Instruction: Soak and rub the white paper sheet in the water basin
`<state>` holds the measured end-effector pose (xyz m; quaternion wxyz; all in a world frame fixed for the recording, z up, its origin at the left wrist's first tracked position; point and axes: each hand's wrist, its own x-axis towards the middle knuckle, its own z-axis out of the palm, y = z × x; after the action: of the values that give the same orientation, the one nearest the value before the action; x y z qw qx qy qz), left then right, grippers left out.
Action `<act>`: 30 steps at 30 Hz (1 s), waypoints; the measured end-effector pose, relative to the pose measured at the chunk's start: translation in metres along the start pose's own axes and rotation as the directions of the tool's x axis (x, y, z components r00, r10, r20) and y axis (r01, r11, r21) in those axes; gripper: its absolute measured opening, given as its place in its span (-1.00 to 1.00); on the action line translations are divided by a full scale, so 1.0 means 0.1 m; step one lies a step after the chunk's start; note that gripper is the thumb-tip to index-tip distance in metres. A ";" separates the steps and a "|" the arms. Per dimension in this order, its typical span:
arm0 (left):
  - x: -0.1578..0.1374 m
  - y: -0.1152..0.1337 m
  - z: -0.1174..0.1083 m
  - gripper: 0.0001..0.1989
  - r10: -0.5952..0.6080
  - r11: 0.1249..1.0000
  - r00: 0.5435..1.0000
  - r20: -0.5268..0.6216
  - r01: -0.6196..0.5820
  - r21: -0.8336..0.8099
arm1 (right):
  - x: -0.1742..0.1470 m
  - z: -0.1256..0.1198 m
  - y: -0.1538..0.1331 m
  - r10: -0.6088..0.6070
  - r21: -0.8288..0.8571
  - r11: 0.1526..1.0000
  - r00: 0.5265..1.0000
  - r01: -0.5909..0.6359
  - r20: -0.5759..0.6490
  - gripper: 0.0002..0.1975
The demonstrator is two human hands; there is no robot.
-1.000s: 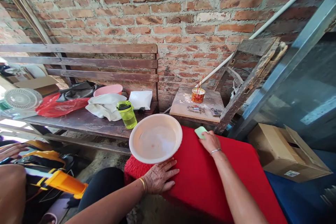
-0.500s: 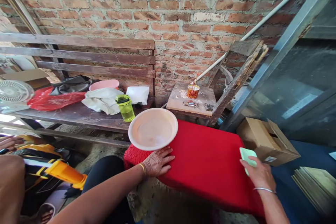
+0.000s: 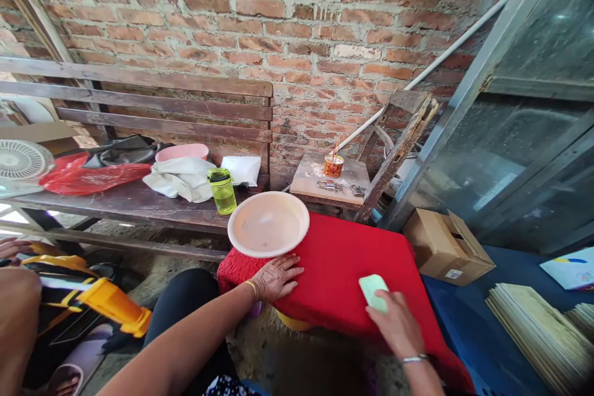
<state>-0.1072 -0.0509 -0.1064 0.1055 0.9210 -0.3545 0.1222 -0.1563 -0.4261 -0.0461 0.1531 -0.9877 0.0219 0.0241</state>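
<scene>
Right hand (image 3: 401, 325) gripping pale-green block (image 3: 374, 290); left hand (image 3: 277, 276) splayed on red cloth (image 3: 343, 247): dragged cloth could tip basin (image 3: 245, 249).

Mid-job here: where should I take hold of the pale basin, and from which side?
Probably by the right part of its rim, from the right and above: the basin sits upright with its round opening uppermost. The left hand lies spread by the near edge, and the green bottle stands near the left edge.
</scene>
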 end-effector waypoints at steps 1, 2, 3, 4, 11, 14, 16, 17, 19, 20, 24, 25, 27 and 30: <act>0.00 0.00 0.01 -0.56 0.005 1.000 1.000 -0.001 -0.005 -0.002 | -0.01 -0.06 0.34 0.080 -0.009 0.997 0.996 -0.080 -0.046 -0.59; 0.00 -0.01 0.01 -0.56 0.009 1.000 1.000 -0.001 -0.009 -0.003 | -0.03 -0.12 0.67 0.187 -0.018 0.982 0.977 -0.190 -0.098 -0.57; 0.00 -0.01 0.01 -0.55 0.013 1.000 1.000 -0.001 -0.013 -0.005 | -0.06 -0.18 0.96 0.298 -0.021 0.953 0.943 -0.304 -0.148 -0.54; 0.00 -0.02 0.01 -0.55 0.017 1.000 1.000 -0.002 -0.017 -0.006 | -0.08 -0.23 1.19 0.381 -0.015 0.920 0.905 -0.391 -0.189 -0.49; -0.02 -0.02 0.01 -0.57 0.032 0.999 0.999 -0.030 -0.032 -0.008 | -0.13 -0.07 0.47 0.053 0.108 0.994 0.983 -0.034 -0.175 -0.48; -0.04 -0.04 0.04 -0.57 0.029 1.000 0.999 -0.041 -0.029 0.011 | -0.18 0.16 -0.39 -0.186 0.087 0.977 0.977 0.195 -0.108 -0.67; -0.04 -0.05 0.05 -0.57 0.035 0.999 0.999 -0.039 -0.034 0.030 | -0.21 0.25 -0.71 -0.266 0.003 0.964 0.958 0.268 -0.105 -0.71; -0.04 -0.06 0.05 -0.57 0.038 0.999 0.999 -0.036 -0.037 0.038 | -0.22 0.26 -0.75 -0.277 -0.025 0.961 0.954 0.276 -0.111 -0.70; -0.04 -0.06 0.05 -0.57 0.041 0.998 0.999 -0.034 -0.040 0.041 | -0.20 0.25 -0.59 -0.242 -0.010 0.970 0.963 0.242 -0.115 -0.69; -0.04 -0.06 0.05 -0.57 0.042 0.999 0.998 -0.035 -0.041 0.036 | -0.18 0.22 -0.40 -0.195 0.025 0.980 0.975 0.199 -0.109 -0.69; -0.02 -0.05 0.03 -0.58 0.045 0.999 0.998 -0.047 -0.045 -0.002 | -0.09 0.01 0.67 0.120 0.141 0.985 0.986 -0.103 -0.118 -0.57; -0.02 -0.04 0.03 -0.58 0.044 0.999 0.998 -0.047 -0.044 -0.009 | -0.08 -0.06 0.91 0.219 0.148 0.969 0.967 -0.200 -0.129 -0.54; -0.02 -0.03 0.02 -0.58 0.035 0.999 0.998 -0.044 -0.036 -0.014 | -0.08 -0.18 1.25 0.398 0.128 0.916 0.902 -0.380 -0.169 -0.50; -0.02 -0.02 0.00 -0.59 0.025 1.000 0.999 -0.040 -0.026 -0.013 | -0.10 -0.25 1.25 0.441 0.100 0.897 0.858 -0.431 -0.262 -0.48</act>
<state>-0.1073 -0.0486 -0.1069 0.1170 0.9131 -0.3648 0.1394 -0.1712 -0.5519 -0.0597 0.1577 -0.9474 0.2664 -0.0813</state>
